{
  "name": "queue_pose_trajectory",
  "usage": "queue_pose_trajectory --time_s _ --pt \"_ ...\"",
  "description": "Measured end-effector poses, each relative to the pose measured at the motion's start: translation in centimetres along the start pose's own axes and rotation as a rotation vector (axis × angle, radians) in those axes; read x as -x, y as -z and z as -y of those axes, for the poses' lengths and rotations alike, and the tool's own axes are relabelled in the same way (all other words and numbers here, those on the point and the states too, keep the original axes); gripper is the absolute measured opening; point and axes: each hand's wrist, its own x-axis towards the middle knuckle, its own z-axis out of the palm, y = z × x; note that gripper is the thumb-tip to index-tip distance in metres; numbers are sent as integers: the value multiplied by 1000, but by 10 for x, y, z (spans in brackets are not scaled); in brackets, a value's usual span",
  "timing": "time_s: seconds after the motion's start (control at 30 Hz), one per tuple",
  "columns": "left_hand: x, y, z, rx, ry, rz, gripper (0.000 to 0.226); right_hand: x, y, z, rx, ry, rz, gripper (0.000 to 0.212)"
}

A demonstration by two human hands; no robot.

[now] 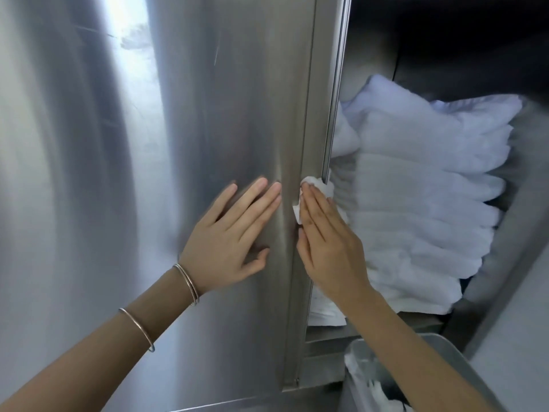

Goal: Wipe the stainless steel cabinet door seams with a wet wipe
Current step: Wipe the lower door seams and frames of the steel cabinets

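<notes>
the door seam (316, 93) runs as a long upright strip down the right edge of the cabinet door (237, 99). the wet wipe (320, 185) sits right on it, about halfway down the visible strip, pressed flat under the straight fingers of the right hand (329, 242), which pins rather than clutches it. the left hand (231, 236) lies open and flat on the door face just beside the seam, holding nothing, likely bracing the door. the coming stroke should follow the seam's length, up or down, and the right hand is the one already on it. folded white towels (416, 188) fill the open cabinet to the right, and a bin (445, 367) stands below.
</notes>
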Motion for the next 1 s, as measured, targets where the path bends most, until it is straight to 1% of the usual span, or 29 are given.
queue_pose_trajectory --time_s 0.1,0.2,0.27,0.37,0.47,0.6,0.7,0.8,0.93,1.0 --pt "0 -1 -2 -1 5 3 78 28 -11 9 17 -17 10 40" --pt "-1 2 -2 5 -3 26 77 63 -18 17 1 -20 89 42" --pt "0 6 -5 30 16 51 76 70 -18 20 -17 -39 129 43" --pt "13 8 -15 77 40 67 74 52 -13 18 -56 -81 113 43" --pt "52 -1 -37 62 -9 139 77 47 -14 19 -139 -133 74 43" --pt "92 -13 -63 42 31 256 81 112 -29 51 -264 -272 116 47" --pt "106 -18 -78 41 29 298 81 149 -34 67 -288 -296 167 49" --pt "116 -22 -89 35 40 325 84 140 -33 66 -304 -334 99 42" --pt "118 -27 -92 30 62 305 87 136 -39 59 -226 -327 38 33" --pt "119 -28 -92 32 65 292 89 143 -43 61 -281 -361 -32 31"
